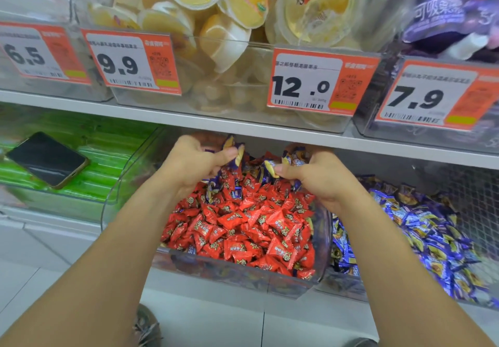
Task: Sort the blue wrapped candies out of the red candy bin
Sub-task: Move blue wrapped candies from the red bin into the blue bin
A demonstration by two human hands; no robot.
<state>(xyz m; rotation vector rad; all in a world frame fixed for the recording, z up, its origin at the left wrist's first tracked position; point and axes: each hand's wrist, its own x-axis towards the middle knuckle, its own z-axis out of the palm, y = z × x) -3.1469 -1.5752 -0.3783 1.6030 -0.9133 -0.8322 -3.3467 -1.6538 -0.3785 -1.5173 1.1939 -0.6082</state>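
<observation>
A clear plastic bin (216, 268) on the lower shelf is filled with red wrapped candies (243, 225). Several blue wrapped candies (235, 184) lie mixed in at the back of the bin. My left hand (194, 163) hovers over the back of the bin and grips a bunch of blue candies (233, 148) between thumb and fingers. My right hand (316, 174) is beside it, also holding blue candies (293, 159), with one pinched at the thumb (271, 168). Both forearms reach in from below.
A bin of blue wrapped candies (421, 233) stands to the right of the red bin. Left of it, a black phone (47, 159) lies on green packs (89, 157). The white shelf edge (270, 128) above carries bins with price tags (310, 82).
</observation>
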